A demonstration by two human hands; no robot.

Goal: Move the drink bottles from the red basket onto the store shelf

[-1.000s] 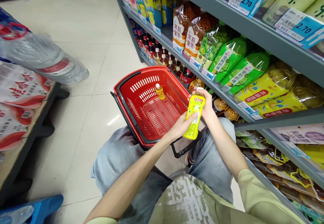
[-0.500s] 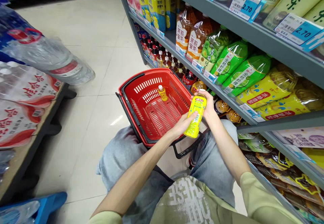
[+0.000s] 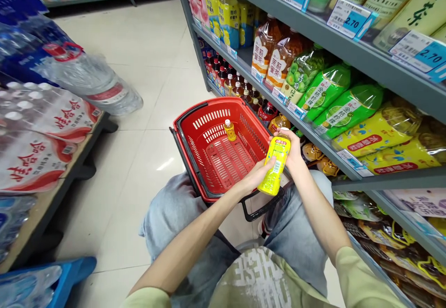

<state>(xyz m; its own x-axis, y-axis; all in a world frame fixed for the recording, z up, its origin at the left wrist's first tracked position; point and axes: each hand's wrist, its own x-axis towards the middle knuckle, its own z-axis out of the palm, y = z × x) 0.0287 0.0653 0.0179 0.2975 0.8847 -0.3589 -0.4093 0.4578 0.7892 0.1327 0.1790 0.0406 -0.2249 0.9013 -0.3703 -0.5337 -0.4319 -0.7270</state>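
A yellow drink bottle is held between both hands, its barcode side facing up and its white cap toward the shelf. My left hand grips its lower side, with the thumb laid across the label. Around the cap end, my right hand is closed; the bottle hides part of its fingers. Just beyond my hands, a red shopping basket stands on the floor by my knees. A small yellow bottle with a white cap stands inside it, near the far wall.
On the right, a grey shelf carries green tea bottles, yellow bottles and price tags. Small dark bottles fill the low level behind the basket. At left, a pallet bears wrapped water packs, with large water bottles beyond.
The bottle has turned in my hands, bringing its barcode into view. Both hands keep their hold. The whole view has shifted slightly, so things appear further right; the basket's contents are unchanged.
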